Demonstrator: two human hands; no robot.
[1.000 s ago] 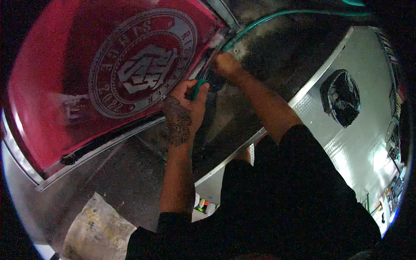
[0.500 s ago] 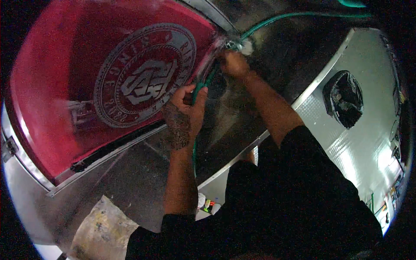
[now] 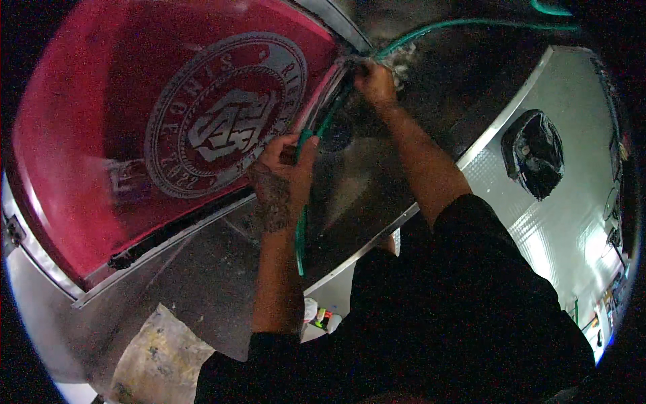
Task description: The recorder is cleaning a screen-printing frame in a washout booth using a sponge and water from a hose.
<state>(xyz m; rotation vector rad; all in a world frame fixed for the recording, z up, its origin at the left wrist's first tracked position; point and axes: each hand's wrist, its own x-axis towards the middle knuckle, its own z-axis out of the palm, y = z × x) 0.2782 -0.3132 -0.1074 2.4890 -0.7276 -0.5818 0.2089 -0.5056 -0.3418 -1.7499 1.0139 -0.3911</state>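
A red mesh screen [image 3: 101, 135] with a grey round emblem stands tilted in a metal frame [image 3: 44, 249]. My left hand [image 3: 286, 158], tattooed on the back, pinches a green hose [image 3: 301, 236] beside the frame's right edge; a length of it hangs below. My right hand [image 3: 377, 84] is curled at the frame's upper right corner, where the hose passes. Its fingertips are partly hidden, and what they hold cannot be made out. Whitish splashes [image 3: 402, 62] show just beyond that hand.
Behind the frame lies a dark, wet-looking surface [image 3: 444, 94]. More green hose [image 3: 471, 21] runs off to the upper right. A stained pale sheet [image 3: 158, 350] is at the lower left. On the right, a black crumpled opening or bag [image 3: 535, 155] sits on a light textured floor [image 3: 498, 195].
My right hand has shifted slightly up and right. The hanging hose below my left hand shows more broadly. The whitish splashes have spread out.
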